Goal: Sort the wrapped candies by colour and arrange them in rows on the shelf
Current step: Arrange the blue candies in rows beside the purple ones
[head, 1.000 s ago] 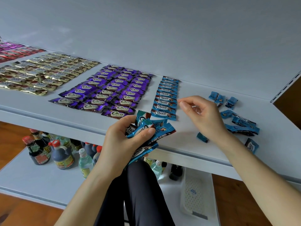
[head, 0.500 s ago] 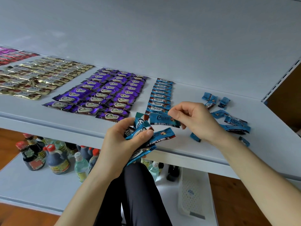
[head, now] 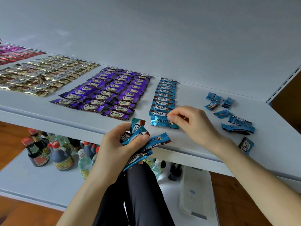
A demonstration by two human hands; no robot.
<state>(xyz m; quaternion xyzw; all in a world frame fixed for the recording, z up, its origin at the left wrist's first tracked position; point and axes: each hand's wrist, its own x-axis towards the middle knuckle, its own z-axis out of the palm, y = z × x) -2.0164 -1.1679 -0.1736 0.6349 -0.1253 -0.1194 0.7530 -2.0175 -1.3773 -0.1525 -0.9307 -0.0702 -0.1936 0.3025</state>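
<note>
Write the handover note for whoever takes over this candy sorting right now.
Left hand grips a bunch of blue candies over the front edge of the shelf.
Right hand pinches one blue candy at the near end of the blue row.
Done: pink-red candies, gold block and purple block lie in rows.
Left: the bunch in hand and the loose blue candies on the right.

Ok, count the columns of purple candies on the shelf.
3: a left column nearest the gold candies, a middle column, and a right column nearest the blue row. None looks hidden.
</note>
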